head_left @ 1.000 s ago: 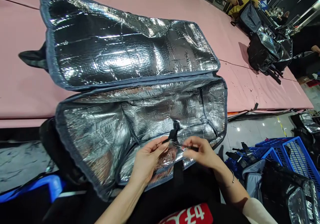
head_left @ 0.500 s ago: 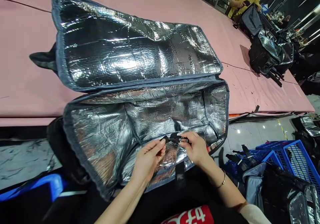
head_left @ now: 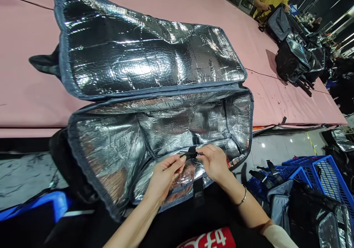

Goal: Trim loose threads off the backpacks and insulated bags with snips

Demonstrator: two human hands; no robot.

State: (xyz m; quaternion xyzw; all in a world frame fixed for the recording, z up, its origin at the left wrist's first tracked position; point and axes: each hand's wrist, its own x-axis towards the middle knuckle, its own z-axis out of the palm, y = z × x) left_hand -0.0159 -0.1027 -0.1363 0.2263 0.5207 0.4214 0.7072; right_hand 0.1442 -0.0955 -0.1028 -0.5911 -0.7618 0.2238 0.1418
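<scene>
A: What've you got hold of there, over the silver-lined bag [head_left: 107, 155]?

B: Looks like your left hand [head_left: 163, 175] has thumb and fingers pinched together on a black strap [head_left: 190, 155], just above the bag's open mouth, toward your side of it. Your right hand [head_left: 214, 163] is pinching the same bit from the other end, fingertips near the left's. Can't tell if it's one piece or two, your fingers hide too much.

A: And the lid [head_left: 155, 59]?

B: Folded back past the bag's far rim, shiny side up on your pink surface [head_left: 24, 104]. Another strap [head_left: 198, 192] hangs at the bag's near rim, and you've got a blue crate [head_left: 332, 174] off to the bag's right.
</scene>
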